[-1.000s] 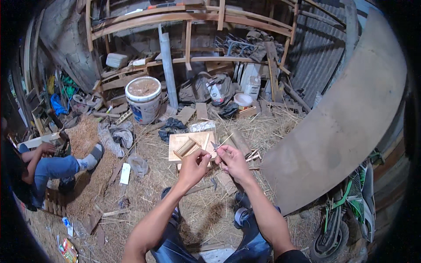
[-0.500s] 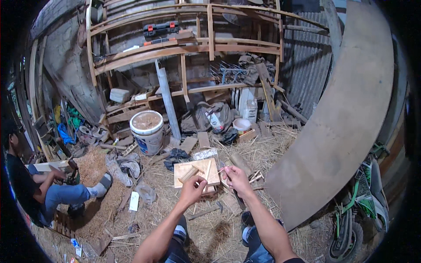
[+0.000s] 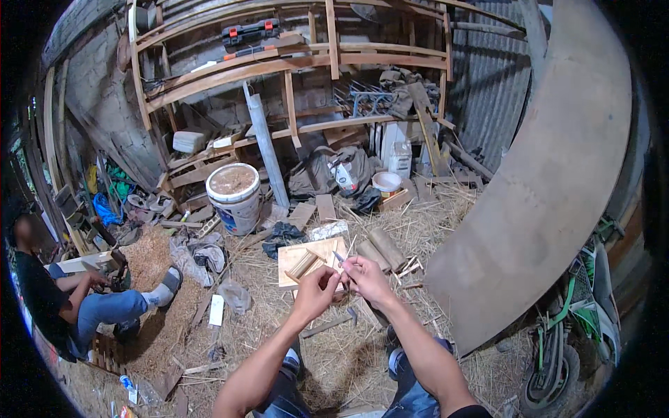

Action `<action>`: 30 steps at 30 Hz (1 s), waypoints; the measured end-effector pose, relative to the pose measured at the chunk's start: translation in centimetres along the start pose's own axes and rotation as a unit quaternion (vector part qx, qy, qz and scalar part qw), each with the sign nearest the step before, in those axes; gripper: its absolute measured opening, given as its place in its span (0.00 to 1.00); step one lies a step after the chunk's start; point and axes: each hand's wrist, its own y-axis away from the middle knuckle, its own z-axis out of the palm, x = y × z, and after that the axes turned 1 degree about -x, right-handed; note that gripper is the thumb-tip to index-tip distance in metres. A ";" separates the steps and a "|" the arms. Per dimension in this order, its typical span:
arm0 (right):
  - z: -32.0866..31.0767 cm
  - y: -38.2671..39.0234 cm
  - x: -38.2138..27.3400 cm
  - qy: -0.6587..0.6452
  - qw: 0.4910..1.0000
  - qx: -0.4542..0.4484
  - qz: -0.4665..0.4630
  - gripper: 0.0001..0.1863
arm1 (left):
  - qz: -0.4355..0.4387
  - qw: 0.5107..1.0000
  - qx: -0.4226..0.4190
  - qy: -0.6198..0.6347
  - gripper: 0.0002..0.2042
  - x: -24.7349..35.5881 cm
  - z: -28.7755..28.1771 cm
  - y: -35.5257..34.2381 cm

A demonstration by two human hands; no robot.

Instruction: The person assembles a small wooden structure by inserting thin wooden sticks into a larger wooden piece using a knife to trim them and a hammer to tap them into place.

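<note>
My right hand (image 3: 367, 280) is closed around a knife, its short pointed blade (image 3: 339, 257) tilted up and to the left. Close beside it, my left hand (image 3: 316, 296) pinches a thin pale wooden stick (image 3: 334, 248), partly hidden by the fingers. Both hands nearly touch, just over the near edge of a square wooden board (image 3: 287, 252) that is set low above the ground. Small wooden pieces (image 3: 304, 265) lie on that board, one resting slantwise against the others. A hammer (image 3: 327, 326) lies on the straw between my feet.
A person (image 3: 90, 292) sits at the left beside wood shavings. A large bucket (image 3: 233, 202) stands beyond the board. Short logs (image 3: 383, 247) lie to its right. A big curved sheet (image 3: 536, 181) leans at the right, near a green motorbike (image 3: 568, 313). Wooden racks (image 3: 300, 63) line the back.
My right hand has moved slightly left toward my left hand, and the knife blade now points up-left. My left hand has shifted a little right. The view has tilted slightly.
</note>
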 end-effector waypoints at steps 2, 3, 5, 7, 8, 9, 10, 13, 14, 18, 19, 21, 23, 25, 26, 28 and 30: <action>-0.3 -0.2 -0.1 -0.013 1.000 -0.017 -0.006 0.09 | 0.008 1.000 -0.005 -0.024 0.10 0.5 -0.3 0.0; -0.4 -0.1 -0.2 -0.015 1.000 -0.022 -0.006 0.09 | 0.012 0.999 -0.015 -0.051 0.09 0.5 -0.3 -0.1; -0.3 -0.2 0.0 -0.017 0.999 -0.035 -0.010 0.09 | 0.004 0.997 -0.034 -0.071 0.08 0.4 -0.9 0.0; -0.4 -0.3 0.0 -0.020 0.999 -0.045 -0.012 0.09 | 0.012 0.997 -0.040 -0.065 0.08 0.4 -1.1 -0.1; -0.5 -0.3 -0.2 -0.022 0.998 -0.050 -0.012 0.09 | 0.023 0.998 -0.036 -0.050 0.08 0.4 -1.0 -0.2; -0.6 -0.3 -0.3 -0.024 0.998 -0.054 -0.012 0.09 | 0.034 0.998 -0.032 -0.034 0.08 0.3 -1.0 -0.2; -0.8 -0.3 -0.3 -0.025 0.998 -0.056 -0.011 0.09 | 0.042 0.998 -0.034 -0.036 0.08 0.2 -0.9 -0.1; -0.8 0.0 -0.6 -0.034 0.998 -0.060 -0.003 0.09 | 0.052 0.997 -0.043 -0.047 0.08 0.6 -1.2 0.1; -0.9 -0.1 -0.5 -0.029 0.998 -0.061 -0.006 0.09 | 0.044 0.996 -0.051 -0.052 0.08 1.0 -1.3 0.2; -1.0 -0.3 -0.2 -0.029 0.998 -0.059 -0.009 0.09 | 0.052 0.997 -0.043 -0.048 0.08 0.9 -1.3 0.2; -0.9 -0.3 -0.2 -0.034 0.998 -0.059 -0.006 0.09 | 0.055 0.996 -0.034 -0.054 0.08 0.7 -1.3 0.2; -0.6 -0.2 -0.7 -0.037 0.998 -0.043 -0.009 0.10 | 0.060 0.996 -0.017 -0.067 0.08 0.5 -1.4 0.1; -1.2 -0.3 -1.0 -0.054 0.998 -0.025 -0.009 0.11 | 0.064 0.996 -0.018 -0.066 0.08 0.3 -1.3 0.1; -1.3 0.0 -1.5 -0.055 0.998 -0.006 -0.005 0.10 | 0.063 0.996 -0.025 -0.066 0.08 0.4 -1.2 0.1; -1.3 0.1 -1.8 -0.055 0.998 0.003 -0.003 0.09 | 0.060 0.995 -0.032 -0.067 0.08 0.6 -1.3 0.2; -1.3 0.1 -1.8 -0.049 0.999 -0.010 0.009 0.09 | 0.063 0.995 -0.031 -0.065 0.08 0.7 -1.3 0.2; -0.7 0.3 -1.5 -0.030 0.999 -0.021 0.013 0.09 | 0.077 0.995 -0.017 -0.061 0.07 0.3 -1.2 0.3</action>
